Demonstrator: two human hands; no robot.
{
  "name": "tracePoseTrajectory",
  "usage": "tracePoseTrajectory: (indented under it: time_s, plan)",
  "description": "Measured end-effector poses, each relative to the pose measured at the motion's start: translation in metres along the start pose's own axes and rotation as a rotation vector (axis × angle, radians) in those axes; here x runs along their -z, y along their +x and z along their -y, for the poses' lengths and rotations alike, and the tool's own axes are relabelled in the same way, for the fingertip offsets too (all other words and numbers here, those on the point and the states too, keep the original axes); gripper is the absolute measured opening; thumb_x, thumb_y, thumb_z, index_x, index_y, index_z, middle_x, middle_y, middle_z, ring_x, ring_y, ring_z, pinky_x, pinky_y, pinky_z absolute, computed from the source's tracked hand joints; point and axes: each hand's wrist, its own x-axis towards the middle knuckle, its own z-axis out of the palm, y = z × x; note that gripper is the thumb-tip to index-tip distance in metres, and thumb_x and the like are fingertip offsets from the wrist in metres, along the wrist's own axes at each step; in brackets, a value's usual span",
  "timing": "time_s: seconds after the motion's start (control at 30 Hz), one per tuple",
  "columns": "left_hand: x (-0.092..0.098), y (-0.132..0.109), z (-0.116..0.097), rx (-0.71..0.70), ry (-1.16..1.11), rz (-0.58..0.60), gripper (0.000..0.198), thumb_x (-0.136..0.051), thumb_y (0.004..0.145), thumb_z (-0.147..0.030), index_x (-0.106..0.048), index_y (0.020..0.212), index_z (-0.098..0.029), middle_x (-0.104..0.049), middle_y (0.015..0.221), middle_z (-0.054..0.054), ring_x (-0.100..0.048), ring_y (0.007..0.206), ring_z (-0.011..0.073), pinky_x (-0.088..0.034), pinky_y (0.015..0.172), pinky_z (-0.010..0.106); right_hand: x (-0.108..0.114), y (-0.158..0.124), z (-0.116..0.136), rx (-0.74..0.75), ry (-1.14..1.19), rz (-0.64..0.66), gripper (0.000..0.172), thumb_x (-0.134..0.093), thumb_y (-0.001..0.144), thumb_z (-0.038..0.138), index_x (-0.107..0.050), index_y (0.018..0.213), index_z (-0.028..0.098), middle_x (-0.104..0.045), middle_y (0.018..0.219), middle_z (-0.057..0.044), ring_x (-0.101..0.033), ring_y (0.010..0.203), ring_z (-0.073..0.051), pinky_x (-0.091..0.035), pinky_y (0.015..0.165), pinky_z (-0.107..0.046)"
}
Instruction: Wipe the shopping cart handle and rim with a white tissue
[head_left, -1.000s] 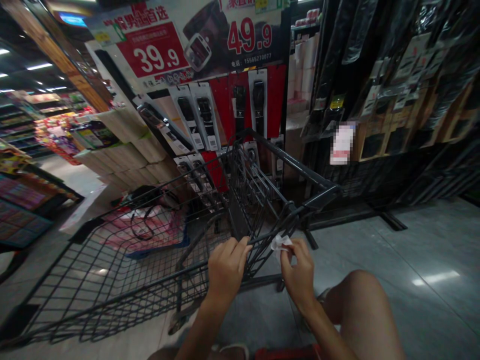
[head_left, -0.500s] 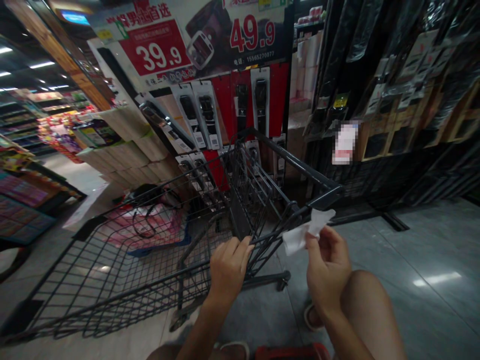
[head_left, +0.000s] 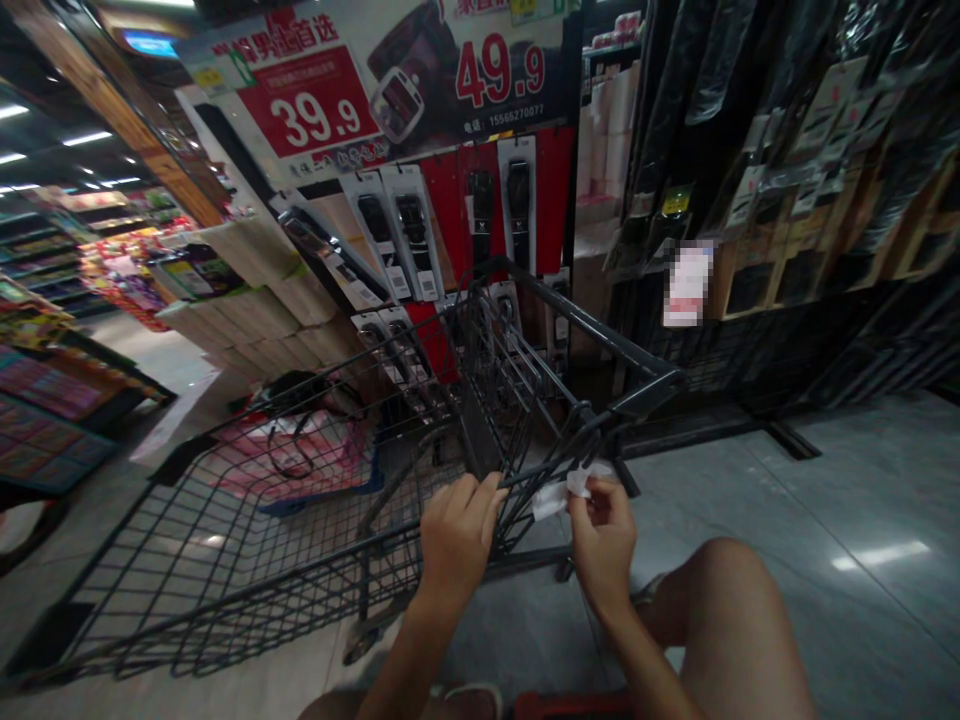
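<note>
My left hand [head_left: 456,535] is closed over the upper side rail of a black wire shopping cart [head_left: 592,325]. To its right, my right hand [head_left: 604,540] pinches a crumpled white tissue [head_left: 551,499] between thumb and fingers. The tissue is up against the cart's side rail, near the handle end; whether it presses on the metal I cannot tell. Inside the basket's outline, a pink package [head_left: 315,450] with a dark strap or cord shows through the wires.
Behind the cart stands a rack of packaged belts [head_left: 414,230] under a price sign [head_left: 315,110]. Stacked paper packs [head_left: 255,320] are at the left. More hanging goods [head_left: 757,260] line the right side. A red object [head_left: 570,706] lies at the bottom edge, between my legs.
My right hand has moved left and slightly down with the tissue, from beside the cart to its rail. My left hand keeps its grip in the same place.
</note>
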Motion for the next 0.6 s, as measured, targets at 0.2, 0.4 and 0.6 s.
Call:
tracePoseTrajectory:
  time_s: [0.2,0.4,0.6]
  plan:
    - [0.001,-0.001,0.0,0.01,0.006,0.018,0.022,-0.045,0.094,-0.028,-0.064,0.096,-0.018,-0.056,0.066,-0.001,-0.049,0.06,0.0127,-0.035,0.058,0.027,0.02,0.006,0.008,-0.223,0.054,-0.071,0.036,-0.072,0.063,0.044,-0.06,0.082,0.016,-0.06,0.062,0.001,-0.057,0.055,-0.014,-0.047,0.053,-0.026]
    - [0.002,-0.001,-0.001,0.004,0.008,0.008,0.021,-0.045,0.094,-0.027,-0.064,0.095,-0.018,-0.056,0.066,-0.001,-0.05,0.06,0.0124,-0.035,0.057,0.027,0.022,0.023,0.051,-0.094,0.125,-0.188,0.031,-0.072,0.064,0.038,-0.061,0.083,0.016,-0.064,0.081,-0.003,-0.059,0.065,-0.013,-0.048,0.059,-0.025]
    - [0.002,-0.002,0.0,0.013,0.011,0.012,0.021,-0.045,0.094,-0.028,-0.064,0.096,-0.018,-0.056,0.067,-0.001,-0.049,0.06,0.0128,-0.034,0.057,0.027,0.01,0.034,0.055,-0.02,0.078,-0.1,0.028,-0.067,0.07,0.035,-0.063,0.091,0.016,-0.061,0.069,0.001,-0.054,0.055,-0.011,-0.044,0.056,-0.025]
